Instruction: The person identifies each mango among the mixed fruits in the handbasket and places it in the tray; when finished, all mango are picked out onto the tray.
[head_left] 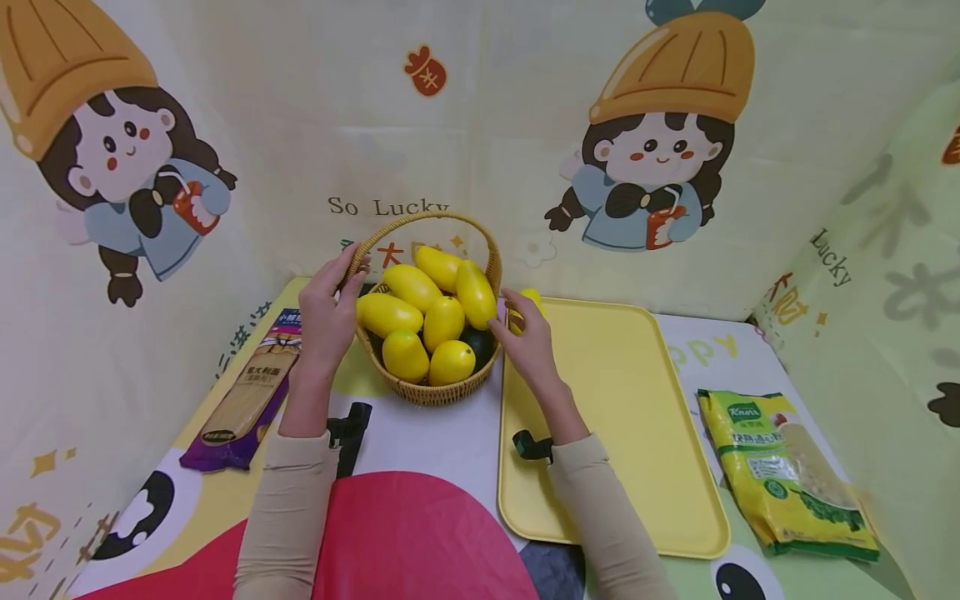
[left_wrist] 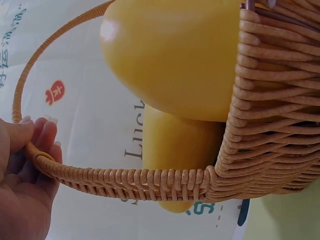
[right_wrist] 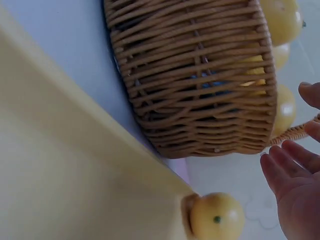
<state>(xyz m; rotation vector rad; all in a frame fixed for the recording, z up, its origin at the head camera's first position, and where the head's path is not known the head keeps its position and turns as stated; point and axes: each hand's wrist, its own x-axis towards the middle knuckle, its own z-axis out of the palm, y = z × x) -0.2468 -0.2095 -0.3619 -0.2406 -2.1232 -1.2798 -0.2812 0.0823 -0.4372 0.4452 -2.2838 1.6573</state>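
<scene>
The round brown wicker basket (head_left: pixel 427 393) stood toward the back of the white and coloured tabletop (head_left: pixel 420 442), heaped with smooth yellow fruits (head_left: pixel 391 315), some long, some rounder. My left hand (head_left: pixel 326 304) pinched the left side of its arched woven handle (head_left: pixel 427 215) between thumb and fingers. My right hand (head_left: pixel 531 342) was at the basket's right side, fingers loosely spread; I could not tell whether they touched it. Just right lay a shallow yellow rectangular tray (head_left: pixel 607 417), a lone yellow fruit (right_wrist: pixel 220 217) at its far left corner. A purple noodle bag (head_left: pixel 251 383) lay left, a yellow-and-green Knorr packet (head_left: pixel 787 475) right.
</scene>
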